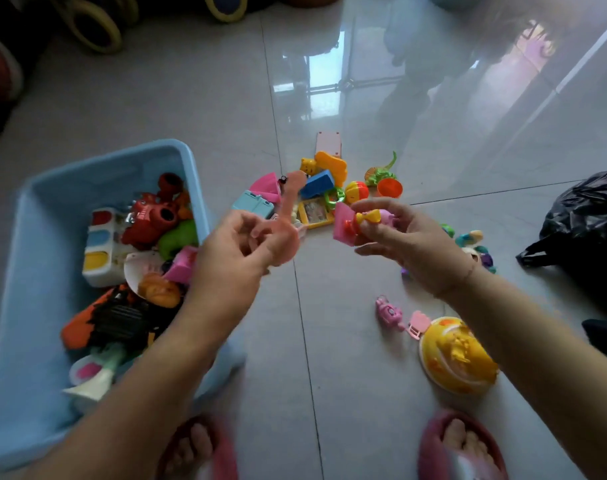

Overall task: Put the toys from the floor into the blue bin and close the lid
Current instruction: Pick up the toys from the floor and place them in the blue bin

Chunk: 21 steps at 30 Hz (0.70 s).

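Left grip point(241, 251) round pink, perhaps spoon-shaped toy point(290, 202), right grip point(411, 237) pinching glossy plastic figure point(366, 218)

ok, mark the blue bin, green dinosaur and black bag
blue bin point(97, 181), head view, far inner wall
green dinosaur point(381, 175), head view, body
black bag point(586, 216), head view, middle of the plastic

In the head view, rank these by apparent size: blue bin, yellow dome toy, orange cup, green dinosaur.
1. blue bin, by far the largest.
2. yellow dome toy, though it lies nearer the camera than the next two.
3. orange cup and green dinosaur look about alike, so I would not rank them.
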Each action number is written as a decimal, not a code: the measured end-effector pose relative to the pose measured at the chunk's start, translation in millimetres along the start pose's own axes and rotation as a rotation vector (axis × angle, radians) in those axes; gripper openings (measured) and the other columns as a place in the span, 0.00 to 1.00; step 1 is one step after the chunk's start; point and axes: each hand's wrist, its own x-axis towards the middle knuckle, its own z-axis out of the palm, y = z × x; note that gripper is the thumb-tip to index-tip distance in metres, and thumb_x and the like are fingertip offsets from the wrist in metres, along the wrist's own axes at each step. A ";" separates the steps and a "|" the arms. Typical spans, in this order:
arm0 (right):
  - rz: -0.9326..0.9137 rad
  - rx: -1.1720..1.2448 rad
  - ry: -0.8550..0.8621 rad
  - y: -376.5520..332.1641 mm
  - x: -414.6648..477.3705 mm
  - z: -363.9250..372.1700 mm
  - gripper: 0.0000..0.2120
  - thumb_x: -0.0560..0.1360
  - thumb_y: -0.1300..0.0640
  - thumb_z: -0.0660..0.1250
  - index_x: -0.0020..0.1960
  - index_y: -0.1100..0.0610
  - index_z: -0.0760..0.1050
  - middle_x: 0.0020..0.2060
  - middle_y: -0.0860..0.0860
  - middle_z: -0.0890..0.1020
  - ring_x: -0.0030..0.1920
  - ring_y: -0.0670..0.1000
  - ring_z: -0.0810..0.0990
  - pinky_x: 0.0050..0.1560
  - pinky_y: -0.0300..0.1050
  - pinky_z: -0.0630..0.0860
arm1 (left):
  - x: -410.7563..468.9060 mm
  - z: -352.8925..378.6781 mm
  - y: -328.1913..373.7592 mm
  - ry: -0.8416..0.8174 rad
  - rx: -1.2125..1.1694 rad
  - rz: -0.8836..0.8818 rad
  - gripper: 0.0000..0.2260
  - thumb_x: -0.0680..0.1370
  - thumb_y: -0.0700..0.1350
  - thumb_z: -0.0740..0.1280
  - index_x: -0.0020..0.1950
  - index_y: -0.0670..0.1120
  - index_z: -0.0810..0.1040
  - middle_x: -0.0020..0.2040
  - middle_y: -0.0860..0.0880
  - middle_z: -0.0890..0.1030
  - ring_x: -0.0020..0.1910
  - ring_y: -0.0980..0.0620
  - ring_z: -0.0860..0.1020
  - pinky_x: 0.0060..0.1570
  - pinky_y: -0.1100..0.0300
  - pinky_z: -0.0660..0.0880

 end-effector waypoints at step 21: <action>0.137 -1.000 0.395 87.9 0.7 -86.8 0.31 0.66 0.53 0.76 0.67 0.52 0.69 0.67 0.58 0.68 0.68 0.59 0.66 0.70 0.54 0.63 | -29.6 94.9 -52.7 -0.347 0.563 0.312 0.34 0.72 0.63 0.64 0.74 0.50 0.62 0.73 0.51 0.64 0.72 0.51 0.61 0.70 0.59 0.56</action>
